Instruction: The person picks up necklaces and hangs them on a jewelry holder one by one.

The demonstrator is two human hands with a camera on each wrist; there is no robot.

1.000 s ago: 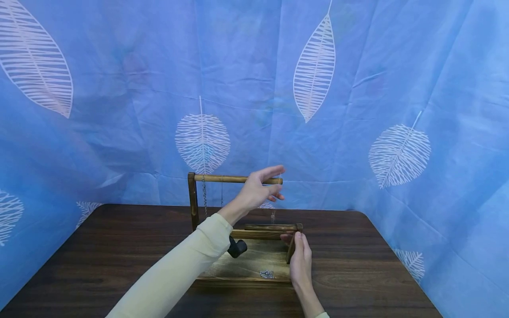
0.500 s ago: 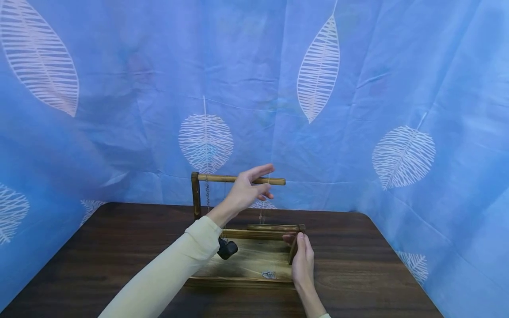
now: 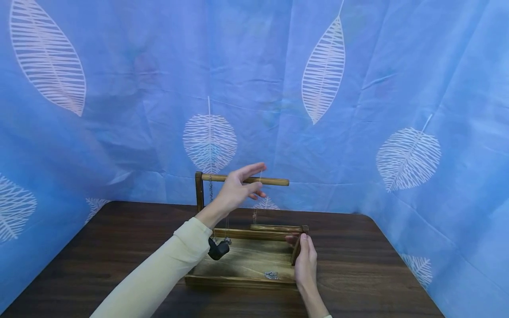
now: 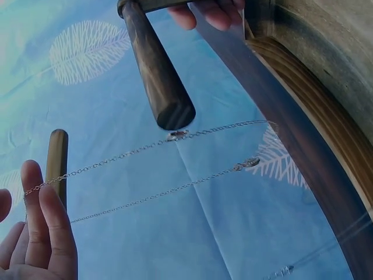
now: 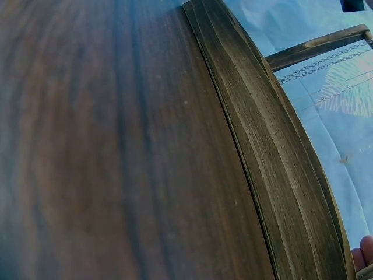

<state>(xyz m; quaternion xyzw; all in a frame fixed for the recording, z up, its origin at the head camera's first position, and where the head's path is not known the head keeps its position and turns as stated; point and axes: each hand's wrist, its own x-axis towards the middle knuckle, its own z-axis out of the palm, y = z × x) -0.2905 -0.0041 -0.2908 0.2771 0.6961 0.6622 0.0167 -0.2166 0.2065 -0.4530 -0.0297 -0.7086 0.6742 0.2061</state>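
Note:
A thin silver necklace (image 4: 125, 154) is draped over the fairly straight, spread fingers of my left hand (image 3: 234, 190), beside the upper bar (image 3: 272, 181) of a wooden jewelry stand. The chain hangs toward the free end of the stand's lower bar (image 3: 274, 228). In the left wrist view, a small ornament on it appears right by that bar end; I cannot tell whether they touch. My right hand (image 3: 306, 260) grips the lower bar's upright, thumb in front and fingertips behind. Other necklaces (image 3: 211, 190) hang from the upper bar, partly hidden by my left arm.
The stand's shallow tray (image 3: 238, 282) sits on a dark wooden table (image 3: 358, 256). A small heap of silver chain (image 3: 271, 275) lies inside it near the front right. Beneath my left forearm is a black device (image 3: 218, 249). Behind the table hangs a blue leaf-patterned cloth (image 3: 254, 88).
My left hand has moved left along the upper bar, carrying the necklace with it; more of the bar's free end shows. My right hand keeps its grip. The head view has shifted slightly.

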